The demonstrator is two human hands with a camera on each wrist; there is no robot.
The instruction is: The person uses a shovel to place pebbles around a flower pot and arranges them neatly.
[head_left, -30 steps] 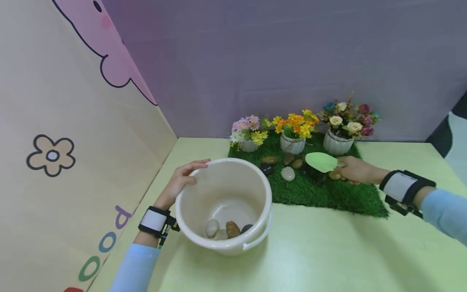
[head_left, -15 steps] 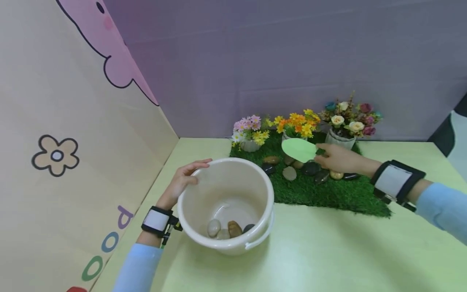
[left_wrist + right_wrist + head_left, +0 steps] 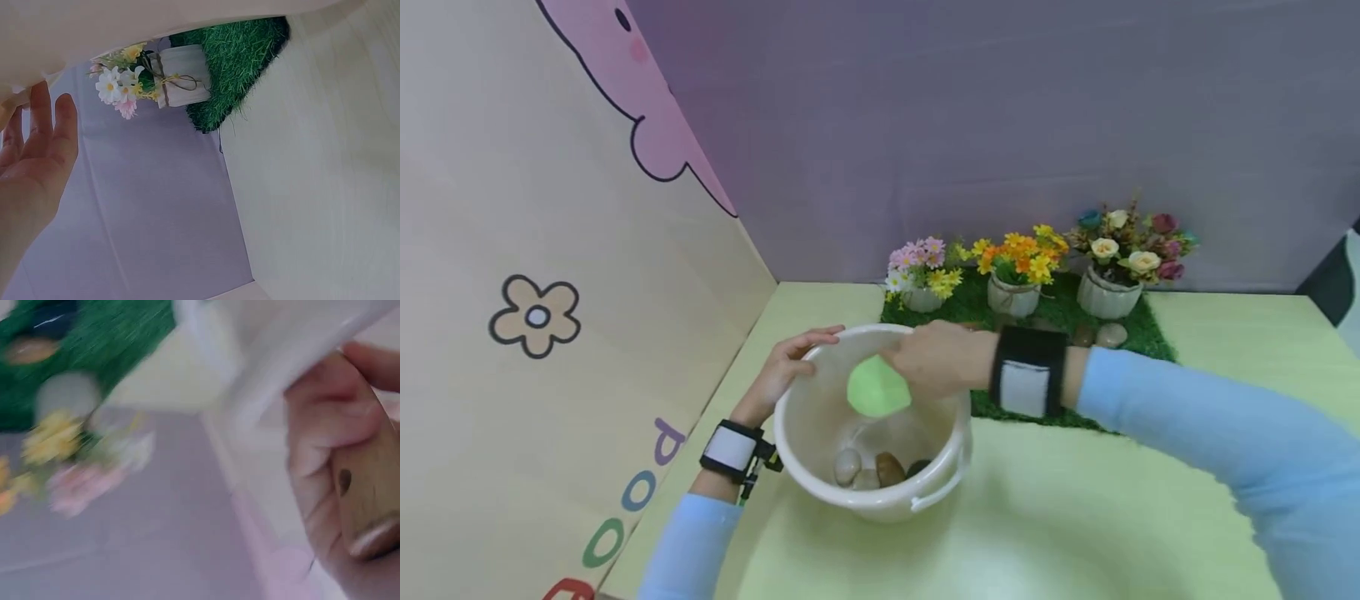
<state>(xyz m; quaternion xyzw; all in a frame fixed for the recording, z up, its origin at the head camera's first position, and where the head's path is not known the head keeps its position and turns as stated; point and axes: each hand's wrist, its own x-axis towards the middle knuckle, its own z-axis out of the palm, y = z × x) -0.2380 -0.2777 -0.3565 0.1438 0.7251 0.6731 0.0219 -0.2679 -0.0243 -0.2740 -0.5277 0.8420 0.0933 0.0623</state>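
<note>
A cream bucket (image 3: 887,507) stands on the table with several stones (image 3: 890,469) at its bottom. My left hand (image 3: 782,371) holds its left rim, thumb over the inside and fingers along the edge. Over the bucket's mouth, my right hand (image 3: 936,358) grips a small trowel with a light green blade (image 3: 877,387). The blade is inside the opening, above the stones; whether anything is under or behind it is hidden. The right wrist view, blurred, shows fingers curled round the trowel's wooden handle (image 3: 369,487).
Behind the bucket lies a green turf mat (image 3: 1153,333). Pots of pink and white flowers (image 3: 922,296), orange flowers (image 3: 1013,296) and roses (image 3: 1108,296) stand on it. A pale stone (image 3: 1111,336) shows on the mat; my right arm covers others. A printed wall (image 3: 535,317) borders the left.
My right hand has carried the trowel left and toward me, from above the stones on the turf to inside the bucket's mouth. My left hand keeps its grip on the rim.
</note>
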